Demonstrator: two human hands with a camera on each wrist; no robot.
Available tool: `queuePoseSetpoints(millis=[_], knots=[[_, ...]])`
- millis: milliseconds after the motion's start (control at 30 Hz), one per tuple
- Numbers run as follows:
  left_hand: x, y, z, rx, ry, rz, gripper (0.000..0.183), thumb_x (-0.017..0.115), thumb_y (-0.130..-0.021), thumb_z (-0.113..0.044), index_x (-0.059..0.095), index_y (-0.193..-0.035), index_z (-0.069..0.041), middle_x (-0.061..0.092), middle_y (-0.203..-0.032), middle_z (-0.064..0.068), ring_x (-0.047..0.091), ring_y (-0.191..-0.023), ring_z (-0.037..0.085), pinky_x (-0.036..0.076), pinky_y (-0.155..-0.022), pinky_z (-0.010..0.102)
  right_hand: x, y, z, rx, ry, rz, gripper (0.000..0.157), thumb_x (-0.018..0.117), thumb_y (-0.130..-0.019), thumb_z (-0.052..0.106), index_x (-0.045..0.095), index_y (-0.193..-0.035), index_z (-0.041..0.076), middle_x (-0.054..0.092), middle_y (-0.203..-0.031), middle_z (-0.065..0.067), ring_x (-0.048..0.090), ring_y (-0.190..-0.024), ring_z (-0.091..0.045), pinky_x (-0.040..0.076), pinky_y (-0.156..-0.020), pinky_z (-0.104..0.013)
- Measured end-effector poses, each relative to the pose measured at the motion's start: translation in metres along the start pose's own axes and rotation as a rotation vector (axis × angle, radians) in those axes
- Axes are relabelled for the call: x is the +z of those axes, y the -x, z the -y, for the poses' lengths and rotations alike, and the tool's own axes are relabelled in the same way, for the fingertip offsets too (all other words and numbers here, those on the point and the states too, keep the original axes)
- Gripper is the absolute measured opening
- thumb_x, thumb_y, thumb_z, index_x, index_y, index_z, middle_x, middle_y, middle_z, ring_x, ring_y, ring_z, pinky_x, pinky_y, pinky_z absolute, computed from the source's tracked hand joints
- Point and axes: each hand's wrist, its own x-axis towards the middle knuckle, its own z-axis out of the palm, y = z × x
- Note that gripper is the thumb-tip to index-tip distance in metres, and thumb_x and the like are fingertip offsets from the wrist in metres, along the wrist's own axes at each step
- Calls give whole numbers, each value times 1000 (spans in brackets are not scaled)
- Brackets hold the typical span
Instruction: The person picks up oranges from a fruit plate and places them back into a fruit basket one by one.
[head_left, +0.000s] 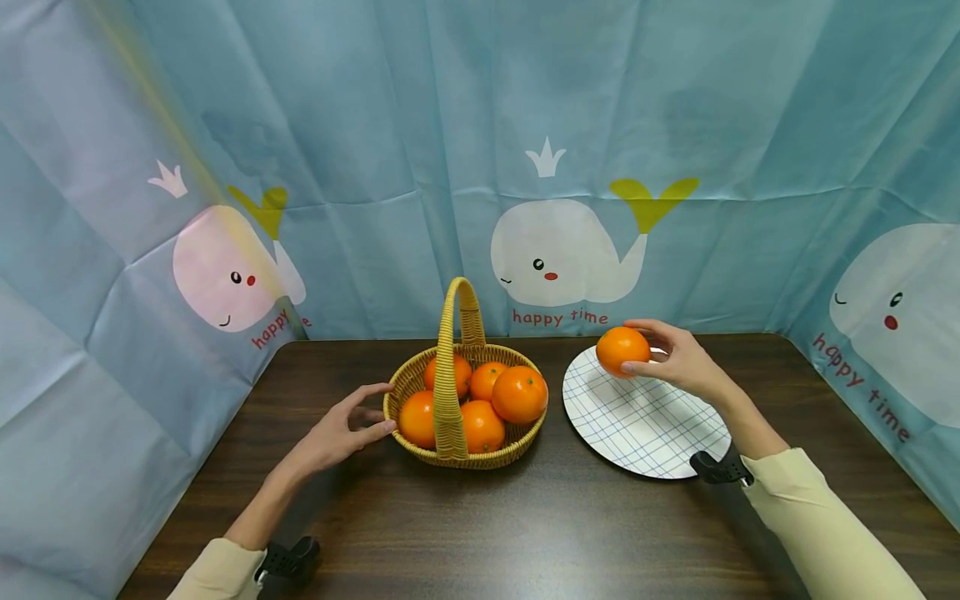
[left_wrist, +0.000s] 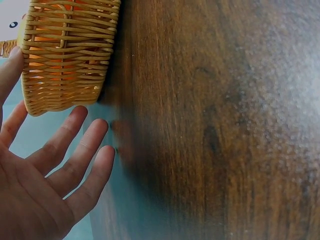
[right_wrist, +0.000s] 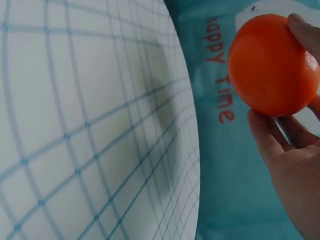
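A yellow wicker basket (head_left: 491, 458) with a tall arched handle stands on the table, holding several oranges (head_left: 520, 395). At its left rim is my left hand (head_left: 335, 435), thumb and fingertips touching the wicker. In the left wrist view the fingers of that hand are spread and nearly straight beside the basket (left_wrist: 70, 60). My right hand (head_left: 678, 365) holds a single orange (head_left: 622, 351) between thumb and fingers, over the far part of a round white plate (head_left: 637, 425) with a blue grid. The right wrist view shows this orange (right_wrist: 270, 65) raised above the plate's surface.
The dark brown wooden table (head_left: 480, 533) reaches back to a light blue curtain (head_left: 360, 250) printed with white whales, which also hangs along both sides. A black strap (head_left: 720, 467) is around my right wrist, and another black strap (head_left: 288, 560) is around the left.
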Motion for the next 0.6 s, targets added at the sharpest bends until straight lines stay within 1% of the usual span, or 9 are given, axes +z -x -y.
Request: queuePoseSetpoints(millis=[133, 333, 467, 600], knots=[[0, 0, 0, -6, -4, 2, 61, 70, -99, -23, 42, -152, -11, 58, -132, 27, 61, -112, 38, 53, -71, 41, 9, -10, 6, -26, -26, 0, 64, 79, -90, 6, 50, -146, 0, 52, -141, -18, 55, -118, -33, 50, -93, -25], [0, 0, 0, -1, -6, 1, 60, 71, -99, -23, 43, -151, -12, 54, -137, 27, 61, -114, 38, 54, -71, 40, 25, -21, 20, -67, -84, 7, 62, 79, -90, 4, 51, -145, 1, 53, -140, -17, 57, -116, -33, 52, -92, -29], [0, 0, 0, -6, -4, 4, 61, 70, -99, -24, 42, -152, -12, 53, -137, 27, 60, -115, 39, 55, -72, 40, 36, -29, 29, -110, -127, 8, 60, 78, -89, 1, 53, -144, 1, 54, -140, -17, 60, -113, -30, 52, -93, -31], [0, 1, 0, -11, -5, 3, 62, 70, -99, -24, 42, -152, -12, 54, -136, 27, 60, -115, 39, 56, -73, 41, 48, -35, 40, -159, -184, 17, 61, 78, -88, -2, 52, -143, -2, 54, -140, -18, 61, -113, -30, 51, -95, -33]])
